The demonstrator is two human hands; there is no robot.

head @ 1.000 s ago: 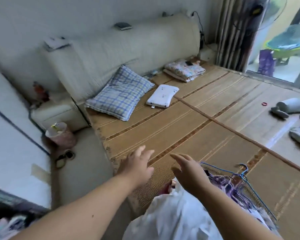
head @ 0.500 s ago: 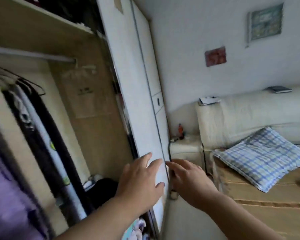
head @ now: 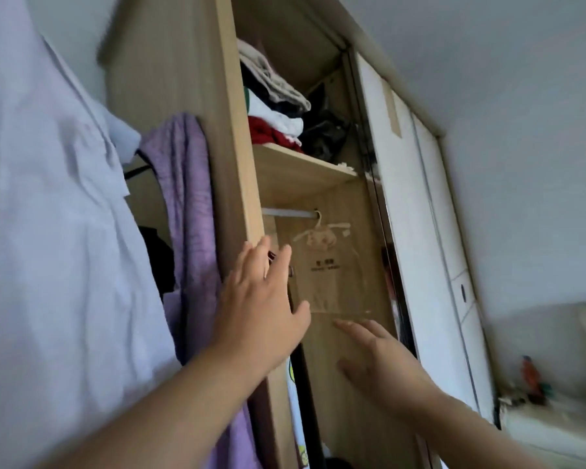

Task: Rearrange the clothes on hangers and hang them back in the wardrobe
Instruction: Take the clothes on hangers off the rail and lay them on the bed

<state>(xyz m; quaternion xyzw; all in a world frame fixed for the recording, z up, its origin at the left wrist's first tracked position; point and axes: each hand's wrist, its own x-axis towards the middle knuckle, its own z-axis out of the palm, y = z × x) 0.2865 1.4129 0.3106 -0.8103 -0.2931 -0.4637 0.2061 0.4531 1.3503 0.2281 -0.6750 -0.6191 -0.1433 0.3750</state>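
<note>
The open wardrobe (head: 230, 137) fills the view, seen from below. Its grey hanging rail (head: 290, 213) runs under a wooden shelf (head: 301, 164). My left hand (head: 263, 302) is raised with fingers spread, its fingertips at the edge of the upright wooden panel just below the rail. My right hand (head: 383, 358) is open, lower and to the right, in front of the wardrobe's inner side wall. Neither hand holds anything. A pale lilac shirt (head: 48, 248) and a purple garment (head: 190, 211) hang at the left. A clear plastic hanging bag (head: 325, 265) hangs from the rail's right end.
Folded clothes (head: 274, 99) and a dark bag (head: 325, 130) are stacked on the upper shelf. The white sliding door (head: 420, 231) stands to the right. Dark and white hanging garments (head: 298, 401) show below my left hand. A bedside ledge (head: 552, 421) with small items is at lower right.
My view has swung from the bed with its heap of clothes and hangers up to the wardrobe rail. Both empty hands have risen toward the rail, the left one leading.
</note>
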